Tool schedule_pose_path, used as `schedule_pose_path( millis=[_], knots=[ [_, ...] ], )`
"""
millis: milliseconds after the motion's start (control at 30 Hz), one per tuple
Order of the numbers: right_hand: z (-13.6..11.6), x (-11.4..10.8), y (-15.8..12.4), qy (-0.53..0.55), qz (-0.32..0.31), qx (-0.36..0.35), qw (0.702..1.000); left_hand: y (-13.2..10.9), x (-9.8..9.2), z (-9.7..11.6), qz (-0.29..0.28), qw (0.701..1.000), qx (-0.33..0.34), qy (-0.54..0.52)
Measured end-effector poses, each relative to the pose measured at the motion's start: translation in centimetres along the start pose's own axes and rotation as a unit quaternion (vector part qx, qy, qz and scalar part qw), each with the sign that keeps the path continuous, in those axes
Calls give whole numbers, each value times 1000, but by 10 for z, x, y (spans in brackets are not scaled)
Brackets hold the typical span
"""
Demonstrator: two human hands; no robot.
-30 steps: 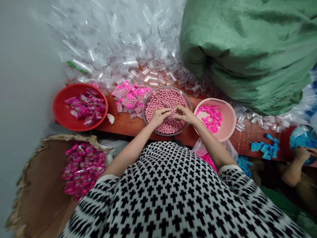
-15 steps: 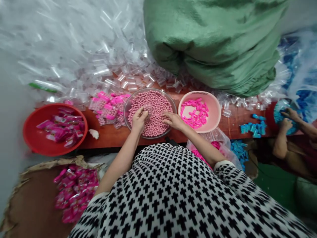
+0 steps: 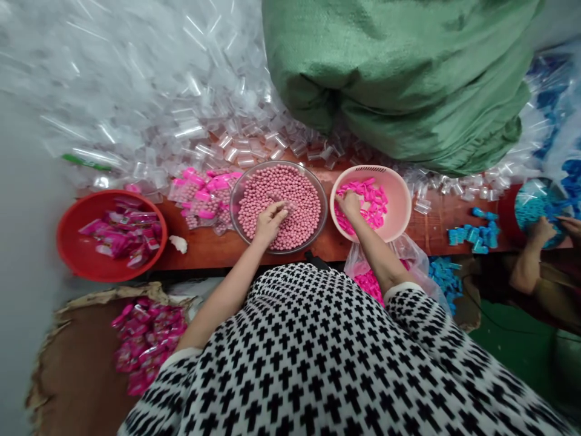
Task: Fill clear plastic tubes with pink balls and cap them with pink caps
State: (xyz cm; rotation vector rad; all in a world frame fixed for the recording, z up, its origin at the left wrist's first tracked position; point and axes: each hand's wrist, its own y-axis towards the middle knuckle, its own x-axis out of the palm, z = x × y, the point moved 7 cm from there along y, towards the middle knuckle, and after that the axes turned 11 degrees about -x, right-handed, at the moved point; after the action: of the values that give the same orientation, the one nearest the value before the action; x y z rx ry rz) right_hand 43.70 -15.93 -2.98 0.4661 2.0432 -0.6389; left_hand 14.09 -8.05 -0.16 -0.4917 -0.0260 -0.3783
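My left hand (image 3: 269,225) is over the steel bowl (image 3: 233,212) of pink beads (image 3: 290,181), its fingers pinching a small clear plastic container (image 3: 288,207) that seems to have beads in it. To the right, my right hand (image 3: 348,204) reaches down into a pale pink basin (image 3: 402,209). Its fingertips are curled together at the bright pink plastic pieces (image 3: 374,197) lying there; what they grip, if anything, is hidden. Left of the bowl lies a pile of bead-filled clear containers with pink tops (image 3: 206,197).
A red basin (image 3: 68,242) of pink packaged items stands at the left. Clear plastic containers (image 3: 190,130) are heaped behind, beside a big green sack (image 3: 399,79). Blue pieces (image 3: 476,233) lie at the right near a co-worker's hands (image 3: 542,230). A carton (image 3: 77,363) holds more pink packages.
My right hand has moved from the bead bowl rightward into the pale pink basin. My left hand, still holding the clear container, has shifted slightly right and down.
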Motion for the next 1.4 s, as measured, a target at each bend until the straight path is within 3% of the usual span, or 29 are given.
schedule_pose_path(
  millis=[133, 300, 400, 467, 600, 700, 867, 1100, 1300, 1400],
  knots=[
    [4, 6, 2, -29, -15, 21, 999, -1, 1, -3, -16, 993, -54, -101],
    [-8, -26, -9, 157, 69, -90, 981, -9, 3, 7, -42, 983, -61, -165],
    [-49, -41, -29, 291, 36, -205, 934, -12, 6, 11, -63, 979, -69, -182],
    [-88, -47, -45, 320, -8, -278, 906, -13, 9, 14, -75, 983, -60, -158],
    [-156, -54, -71, 235, -55, -415, 877, -16, 14, 22, -87, 994, -5, -63],
    [-181, -50, -81, 180, -73, -484, 853, -20, 13, 26, -73, 996, 41, 4],
    [-189, -38, -89, 150, -94, -534, 827, -29, 5, 31, -36, 993, 98, 58],
    [-192, -39, -111, 112, -108, -557, 816, -43, 3, 36, -25, 990, 117, 78],
    [-195, -43, -124, 53, -115, -596, 793, -55, 11, 59, -40, 952, 214, 216],
    [-195, -41, -122, 46, -127, -600, 788, -56, 11, 62, -38, 942, 220, 251]
  ],
)
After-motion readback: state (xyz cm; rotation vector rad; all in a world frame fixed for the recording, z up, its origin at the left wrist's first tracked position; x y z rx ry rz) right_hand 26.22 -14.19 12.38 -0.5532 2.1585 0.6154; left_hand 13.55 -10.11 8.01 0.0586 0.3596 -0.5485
